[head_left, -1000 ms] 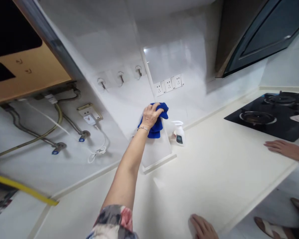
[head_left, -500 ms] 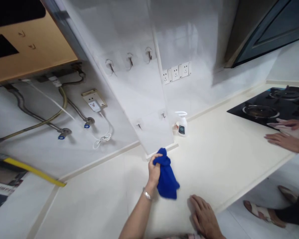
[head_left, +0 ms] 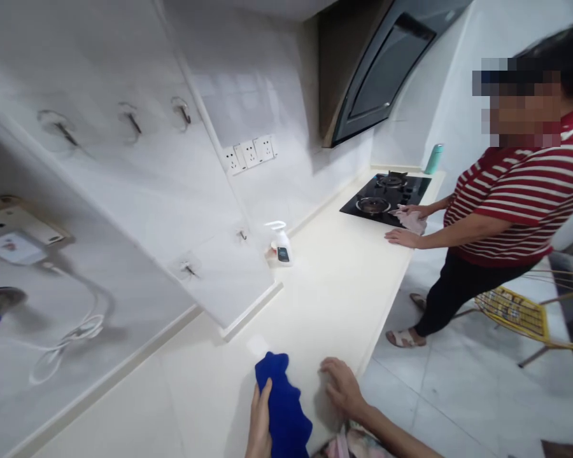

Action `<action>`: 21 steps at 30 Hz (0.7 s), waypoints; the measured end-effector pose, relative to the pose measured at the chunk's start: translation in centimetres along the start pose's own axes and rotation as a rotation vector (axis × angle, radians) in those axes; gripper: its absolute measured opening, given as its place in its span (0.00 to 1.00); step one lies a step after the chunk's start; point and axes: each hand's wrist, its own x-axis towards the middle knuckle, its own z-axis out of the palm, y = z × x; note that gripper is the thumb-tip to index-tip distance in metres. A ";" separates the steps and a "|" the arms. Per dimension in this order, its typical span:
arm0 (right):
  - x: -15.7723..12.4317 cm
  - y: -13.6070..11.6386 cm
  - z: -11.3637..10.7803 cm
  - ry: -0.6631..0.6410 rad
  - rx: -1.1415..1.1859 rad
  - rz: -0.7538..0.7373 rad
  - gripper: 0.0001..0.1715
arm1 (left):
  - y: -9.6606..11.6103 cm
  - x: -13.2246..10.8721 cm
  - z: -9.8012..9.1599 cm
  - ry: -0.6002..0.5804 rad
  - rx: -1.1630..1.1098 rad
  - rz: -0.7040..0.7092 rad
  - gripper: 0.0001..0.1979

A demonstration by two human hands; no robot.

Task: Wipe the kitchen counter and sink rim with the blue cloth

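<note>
My left hand (head_left: 260,416) grips a blue cloth (head_left: 282,407) low over the cream countertop (head_left: 325,299), close to my body. My right hand (head_left: 341,385) rests palm down on the counter beside the cloth, fingers apart. A white spray bottle (head_left: 281,244) stands on the counter against the white tiled wall (head_left: 172,165), well beyond both hands.
Another person in a red striped top (head_left: 525,203) stands at the right, hands on a pale rag (head_left: 413,221) by the black gas hob (head_left: 386,194). A range hood (head_left: 382,63) hangs above it. Wall sockets (head_left: 248,152), hooks, a teal bottle (head_left: 433,159) and a yellow rack (head_left: 516,312) are around.
My left hand brought the blue cloth down from the wall to the counter and back toward me. The view swung right, revealing the other person.
</note>
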 end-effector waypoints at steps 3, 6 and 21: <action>0.6 -3.3 -0.6 -0.134 0.533 0.308 0.34 | 2.4 -1.3 1.8 0.013 0.010 0.087 0.26; 0.1 -6.4 -0.5 -0.264 0.862 0.372 0.49 | 4.9 -3.0 3.8 -0.179 0.089 0.248 0.27; 1.3 -12.5 -5.6 -0.068 0.155 -0.312 0.34 | 6.2 -3.4 3.3 -0.090 0.081 0.602 0.22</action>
